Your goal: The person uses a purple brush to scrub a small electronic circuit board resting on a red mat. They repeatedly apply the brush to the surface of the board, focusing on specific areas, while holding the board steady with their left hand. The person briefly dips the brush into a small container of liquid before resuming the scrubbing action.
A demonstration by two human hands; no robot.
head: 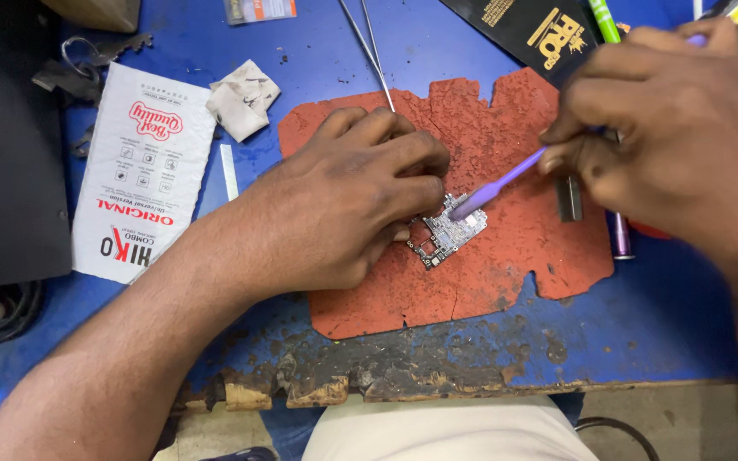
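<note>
Left hand (335,201) fingers (412,183) curled, pinning small circuit board (450,230) to red mat (489,273). Right hand (668,128) fingers pinched on purple brush (497,183), tip touching board. Mat on worn blue surface (668,316); white packet (143,171), tweezers (373,51), crumpled wipe (241,98) beyond.

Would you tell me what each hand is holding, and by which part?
The left hand pins the small circuit board by its left edge on the red mat. The right hand pinches the purple brush by its handle's upper end.
</note>
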